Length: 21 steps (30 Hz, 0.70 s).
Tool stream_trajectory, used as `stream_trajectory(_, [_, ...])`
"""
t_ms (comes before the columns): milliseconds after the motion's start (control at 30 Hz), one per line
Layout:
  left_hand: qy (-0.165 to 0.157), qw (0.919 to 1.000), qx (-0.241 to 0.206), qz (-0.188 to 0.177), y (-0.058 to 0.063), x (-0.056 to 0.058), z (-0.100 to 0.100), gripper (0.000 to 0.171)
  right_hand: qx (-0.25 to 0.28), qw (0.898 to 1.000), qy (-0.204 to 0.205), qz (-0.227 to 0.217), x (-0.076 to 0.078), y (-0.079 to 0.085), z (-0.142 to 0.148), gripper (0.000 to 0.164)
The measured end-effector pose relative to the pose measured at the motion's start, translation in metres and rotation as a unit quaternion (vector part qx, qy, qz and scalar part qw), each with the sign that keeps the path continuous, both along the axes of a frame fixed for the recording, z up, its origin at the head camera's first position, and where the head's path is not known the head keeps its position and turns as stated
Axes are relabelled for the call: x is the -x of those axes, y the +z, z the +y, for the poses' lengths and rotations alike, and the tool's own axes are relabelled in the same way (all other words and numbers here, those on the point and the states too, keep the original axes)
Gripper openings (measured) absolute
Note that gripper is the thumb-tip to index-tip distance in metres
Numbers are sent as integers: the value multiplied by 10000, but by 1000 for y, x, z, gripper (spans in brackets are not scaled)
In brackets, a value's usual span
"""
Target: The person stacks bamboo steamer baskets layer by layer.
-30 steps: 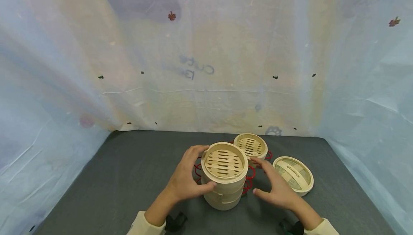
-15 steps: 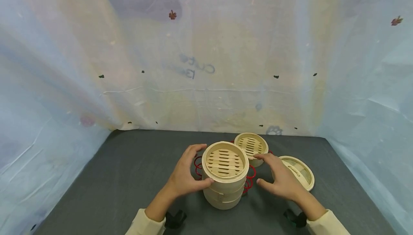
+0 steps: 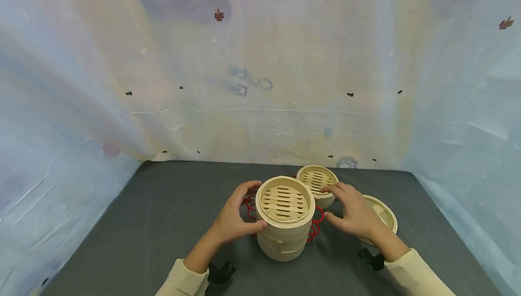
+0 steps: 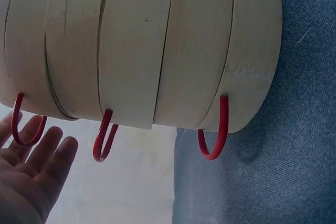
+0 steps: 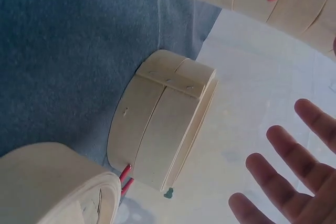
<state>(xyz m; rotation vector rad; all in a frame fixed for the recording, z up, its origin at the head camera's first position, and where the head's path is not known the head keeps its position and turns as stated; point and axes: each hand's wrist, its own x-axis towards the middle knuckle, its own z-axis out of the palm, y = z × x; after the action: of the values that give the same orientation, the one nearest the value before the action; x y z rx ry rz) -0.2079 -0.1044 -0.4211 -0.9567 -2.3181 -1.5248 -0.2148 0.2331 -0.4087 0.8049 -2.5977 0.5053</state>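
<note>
Right hand (image 3: 355, 214): has been drawn away from the stack and raised slightly since a second ago; spread wide, with nothing held.
Lid (image 3: 384, 213): now partly covered by the right hand in the head view.
Left hand (image 3: 232, 221): kept at the stack's left side, thumb to the front, opened wide; whether contact is made cannot be told.
Steamer stack (image 3: 284, 235): stood upright between the hands, nearer the left.
Small basket (image 3: 316, 178): placed behind the stack, to its right.
</note>
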Motion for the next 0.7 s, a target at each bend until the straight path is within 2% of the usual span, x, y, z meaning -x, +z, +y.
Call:
stream_trajectory(333, [-336,9991,-207,-143,0,2,2,80,-291,9994,-28,204,14,1,-1,49])
stream_trajectory(567, [-497,9977,-335,-307,-3,4,3,82,-382,9993,-36,25,26,-2,-2,50])
stream_trajectory(700, [-596,9971,-386,-275,-4,5,4,84,-445,9989,-44,-115,34,-5,-2,50])
